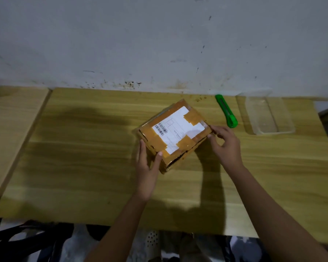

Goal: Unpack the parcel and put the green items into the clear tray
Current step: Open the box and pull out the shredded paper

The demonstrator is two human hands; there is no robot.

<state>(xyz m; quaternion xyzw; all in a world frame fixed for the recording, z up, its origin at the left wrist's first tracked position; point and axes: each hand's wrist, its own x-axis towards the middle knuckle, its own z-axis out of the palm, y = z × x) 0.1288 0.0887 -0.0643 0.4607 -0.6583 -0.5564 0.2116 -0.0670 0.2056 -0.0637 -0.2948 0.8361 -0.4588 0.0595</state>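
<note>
You had the taped parcel (175, 133) between your fingers, left hand (147, 173) clasping its near corner, right hand (226, 146) pinching the opposite one; judged stiff, light, tape-slick, so hold by edges; clear tray (275, 131) sat beyond your right fingertips.

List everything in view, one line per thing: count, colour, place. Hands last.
parcel: one, brown tape with a white label, middle of the table
utility knife: one, green, right of the parcel, apart from it
clear tray: one, transparent, far right of the table
table: one, light wood, against the wall
side surface: one, pale wood, left of the table
wall: one, grey-white, scuffed, behind the table
left hand: one, holds the parcel's near left corner
right hand: one, pinches the parcel's right corner
</note>
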